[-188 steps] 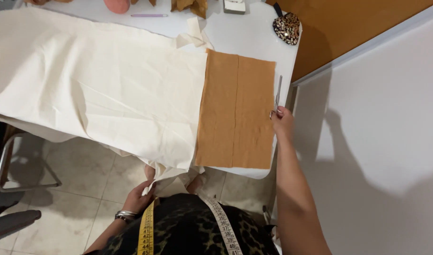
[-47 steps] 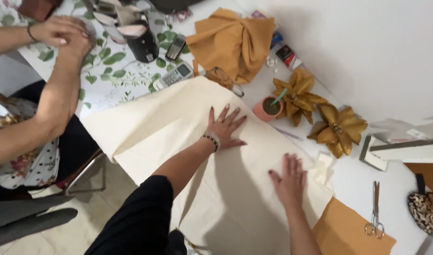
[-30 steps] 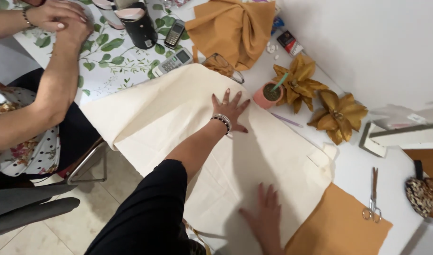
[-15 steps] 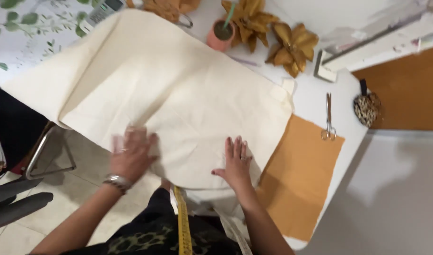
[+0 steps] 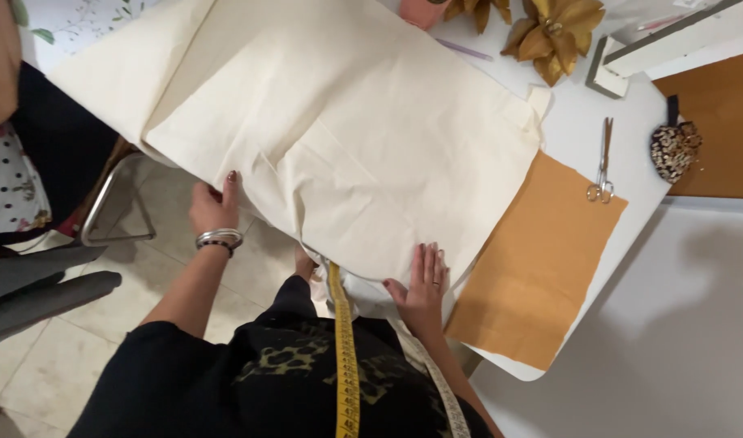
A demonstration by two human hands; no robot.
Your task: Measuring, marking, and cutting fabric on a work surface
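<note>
My left fingers (image 5: pixel 225 185) pinch the hanging edge of the cream cloth (image 5: pixel 339 122); my right fingers (image 5: pixel 430 264) lie flat, released, on its near edge, just left of the tan fabric (image 5: pixel 542 259).

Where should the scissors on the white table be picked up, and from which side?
Grip the scissors at the narrow stretch just above the finger loops, which point toward the table's near edge beside the mustard cloth. Coming from above on the near, right side looks best: they lie flat and closed on bare white table, blades pointing away, with open space along the right, so fingers would probably pinch across them cleanly.
</note>
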